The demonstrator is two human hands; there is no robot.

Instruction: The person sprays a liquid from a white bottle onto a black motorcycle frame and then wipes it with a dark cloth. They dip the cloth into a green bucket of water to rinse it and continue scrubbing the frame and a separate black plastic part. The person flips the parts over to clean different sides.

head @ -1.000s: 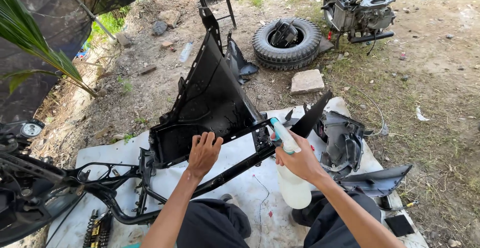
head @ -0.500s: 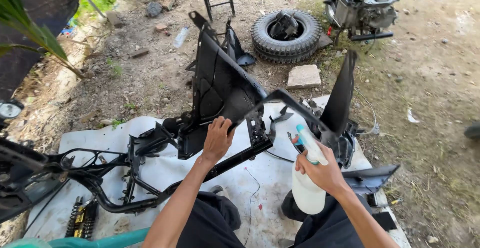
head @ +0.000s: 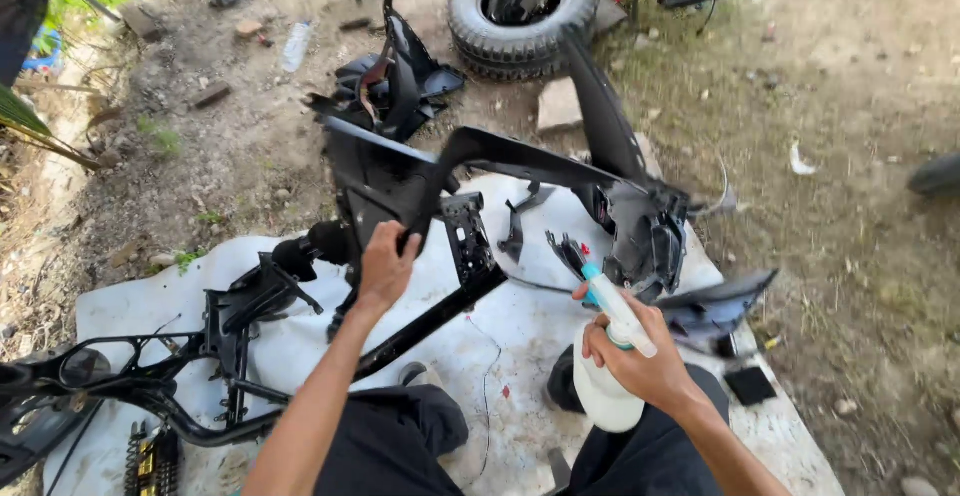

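Observation:
My left hand [head: 384, 266] grips the edge of a large black plastic scooter body panel [head: 480, 156], which is lifted and tilted over the frame. A black metal scooter frame [head: 260, 326] lies across a white sheet [head: 520, 326] in front of my knees. My right hand [head: 640, 361] holds a white spray bottle [head: 603, 396] with a blue-tipped nozzle, pointed up toward the panel's right side.
More black fairing pieces [head: 700, 306] lie at the right of the sheet. A tyre [head: 520, 11] and a brick [head: 558, 106] sit on the dirt behind. A black and yellow shock absorber [head: 150, 461] lies at the lower left. Plants edge the left side.
My left hand has swung the black panel from upright down and toward the right. My right hand with the spray bottle has dropped slightly lower. The view has tilted downward.

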